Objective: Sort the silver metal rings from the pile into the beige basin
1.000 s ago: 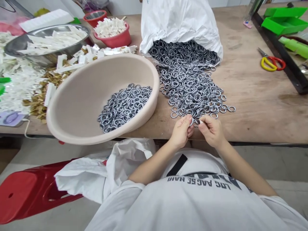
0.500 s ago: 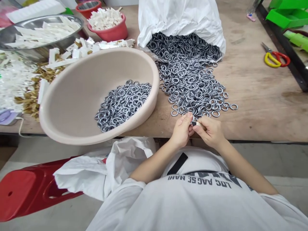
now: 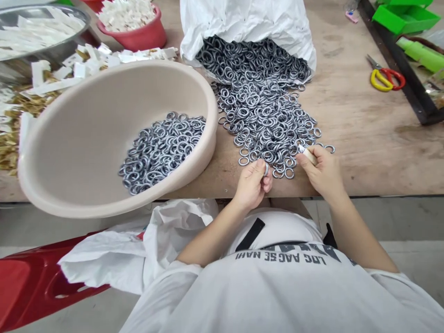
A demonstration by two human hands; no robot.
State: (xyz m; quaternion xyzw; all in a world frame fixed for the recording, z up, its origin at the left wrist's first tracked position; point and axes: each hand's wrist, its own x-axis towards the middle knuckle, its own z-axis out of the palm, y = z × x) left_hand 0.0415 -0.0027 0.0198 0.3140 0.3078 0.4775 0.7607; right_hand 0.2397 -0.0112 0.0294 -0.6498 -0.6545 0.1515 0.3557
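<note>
Black upside-down letters on the white shirt [image 3: 270, 296] include "NAHI". With the left hand [image 3: 252, 183] I pinch a ring [image 3: 266, 169]; the right hand's [image 3: 326, 175] fingers grip a pale-handled tool [image 3: 309, 156] by the ring pile [image 3: 268, 115], between tub [image 3: 86, 134] and scissors [image 3: 394, 79].

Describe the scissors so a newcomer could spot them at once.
Find the wooden table, then the dark bar along its right side. Between that bar and the pile of metal rings lie the scissors. One handle loop is yellow and the other red, unlike the grey rings.
</note>
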